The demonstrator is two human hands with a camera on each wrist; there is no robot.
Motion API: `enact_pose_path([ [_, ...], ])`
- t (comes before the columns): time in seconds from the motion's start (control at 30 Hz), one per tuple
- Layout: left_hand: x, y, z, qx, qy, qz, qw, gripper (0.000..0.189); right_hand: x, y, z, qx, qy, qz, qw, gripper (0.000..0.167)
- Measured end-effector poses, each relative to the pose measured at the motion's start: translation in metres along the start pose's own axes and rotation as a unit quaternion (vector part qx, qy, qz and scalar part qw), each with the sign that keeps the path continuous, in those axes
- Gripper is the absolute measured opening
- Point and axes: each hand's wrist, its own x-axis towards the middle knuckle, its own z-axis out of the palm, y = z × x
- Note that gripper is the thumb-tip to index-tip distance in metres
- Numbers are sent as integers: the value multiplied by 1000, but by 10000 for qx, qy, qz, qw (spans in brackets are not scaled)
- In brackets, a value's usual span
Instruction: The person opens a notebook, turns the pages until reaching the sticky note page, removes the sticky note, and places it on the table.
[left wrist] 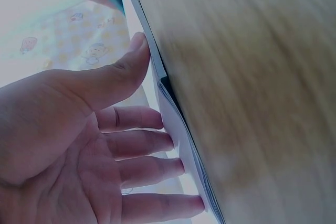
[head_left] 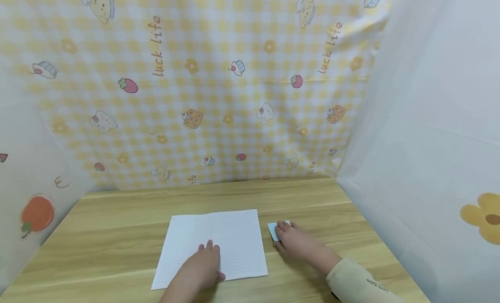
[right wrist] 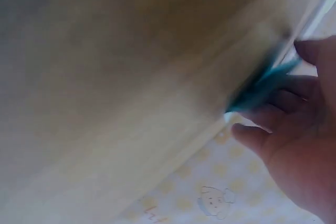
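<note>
An open notebook (head_left: pixel 234 238) with white ruled pages lies flat on the wooden table. My left hand (head_left: pixel 200 265) rests over its middle near the lower edge. In the left wrist view, that hand's straight fingertips (left wrist: pixel 176 166) press on the page and the thumb lies at the notebook's edge. Right of the notebook, my right hand (head_left: pixel 298 244) holds a small light-blue square of paper (head_left: pixel 274 230) between thumb and fingers. The right wrist view shows the square (right wrist: pixel 265 85) blurred and tilted at the tabletop, with fingers behind it.
The wooden table (head_left: pixel 117 233) reaches back to a yellow-checked cloth (head_left: pixel 218 94) hung behind it. White sheets (head_left: pixel 437 120) with printed fruit and flowers close off both sides. A pale sleeve (head_left: pixel 357 279) covers the right forearm.
</note>
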Motion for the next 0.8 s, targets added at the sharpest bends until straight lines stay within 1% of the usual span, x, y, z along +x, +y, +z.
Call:
enact_pose_path([
  [0.07,-1,0,1,-24,-28,-10,10000,77,-1,-2,-1,117,-118,10,9999,64],
  [0.13,-1,-1,2,-28,-22,7,10000,77,0,-3,-1,149,-257,-14,9996,72],
  [0.23,-1,-1,1,5,21,25,10000,76,1,-4,-2,293,-449,-151,9984,79],
  [0.33,-1,-1,0,45,43,25,10000,77,0,-1,-6,676,-700,-196,9951,82],
  [0.4,-2,-1,0,53,29,14,10000,77,-4,6,-8,881,-828,-117,9926,83],
  [0.47,-2,-1,-1,63,12,6,10000,78,-9,17,-10,994,-887,83,9910,82],
  [0.53,-3,-1,-1,60,5,0,10000,77,-14,29,-11,952,-954,324,9903,81],
  [0.6,-3,0,-2,78,18,11,10000,77,-16,36,-13,817,-1022,546,9899,81],
  [0.67,-3,0,-3,92,34,24,9999,76,-15,35,-14,632,-1051,674,9902,83],
  [0.73,-3,0,-3,93,58,44,9999,75,-11,25,-16,532,-1069,597,9910,86],
  [0.8,-3,-1,-3,117,91,85,9999,75,-6,9,-17,561,-1150,451,9908,90],
])
